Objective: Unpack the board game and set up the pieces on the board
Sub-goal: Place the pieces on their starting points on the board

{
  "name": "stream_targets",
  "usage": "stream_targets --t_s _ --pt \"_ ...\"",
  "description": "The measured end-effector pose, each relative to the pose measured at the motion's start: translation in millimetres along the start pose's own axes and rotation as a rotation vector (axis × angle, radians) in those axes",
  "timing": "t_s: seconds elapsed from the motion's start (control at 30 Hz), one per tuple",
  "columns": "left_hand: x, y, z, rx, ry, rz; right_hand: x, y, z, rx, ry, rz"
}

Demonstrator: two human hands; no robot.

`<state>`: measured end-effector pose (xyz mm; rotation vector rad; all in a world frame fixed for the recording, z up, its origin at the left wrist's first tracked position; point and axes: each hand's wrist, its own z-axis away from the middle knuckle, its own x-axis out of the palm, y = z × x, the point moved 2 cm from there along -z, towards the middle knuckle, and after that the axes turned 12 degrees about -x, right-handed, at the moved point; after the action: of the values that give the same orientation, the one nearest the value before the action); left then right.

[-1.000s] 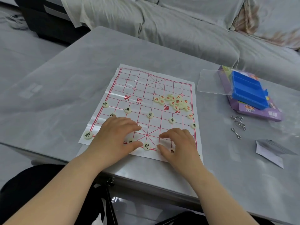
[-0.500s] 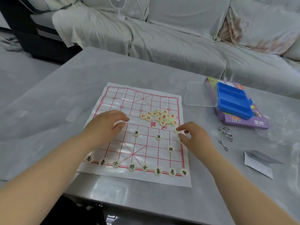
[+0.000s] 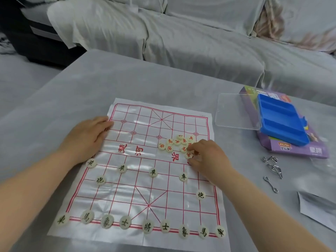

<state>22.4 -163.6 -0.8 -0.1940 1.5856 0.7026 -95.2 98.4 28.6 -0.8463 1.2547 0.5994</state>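
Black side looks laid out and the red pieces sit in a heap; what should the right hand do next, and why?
Probably lift the red piece that the right hand pinches and carry it to the far rows of the board, which are bare, while the left hand presses the sheet flat.

Glossy creased plastic board (image 3: 143, 188) (pale matt pieces (image 3: 153, 172)), shiny metal rings (image 3: 272, 168).

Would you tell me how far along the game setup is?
Done: board sheet spread, black pieces placed along the near half. In hand: the right hand pinches a red piece; the left hand rests on the sheet. Left: the red pile, for the far half.
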Motion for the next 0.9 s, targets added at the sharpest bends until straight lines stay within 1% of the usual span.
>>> stream_targets --t_s 0.17,0.27,0.43,0.53,0.6,0.73,0.9 --pt "3 -7 -4 -0.075 0.095 0.111 4 2 -2 -0.030 0.030 0.016" --pt "4 -10 -5 -0.120 0.120 0.160 5 0 -2 -0.020 0.033 0.006" --pt "4 -13 -7 -0.111 0.117 0.189 2 -6 -3 -0.010 0.027 -0.023" --pt "5 -13 -8 -0.092 0.122 0.169 -7 -20 -8 -0.040 0.090 -0.120" --pt "4 -13 -8 -0.070 0.138 0.135 -10 -38 -22 -0.101 0.107 -0.175" --pt "5 -12 -8 -0.076 0.157 0.109 4 -81 -68 -0.285 0.056 -0.181" --pt "7 -13 -8 -0.077 0.178 0.131 26 -103 -103 -0.356 -0.015 -0.110"
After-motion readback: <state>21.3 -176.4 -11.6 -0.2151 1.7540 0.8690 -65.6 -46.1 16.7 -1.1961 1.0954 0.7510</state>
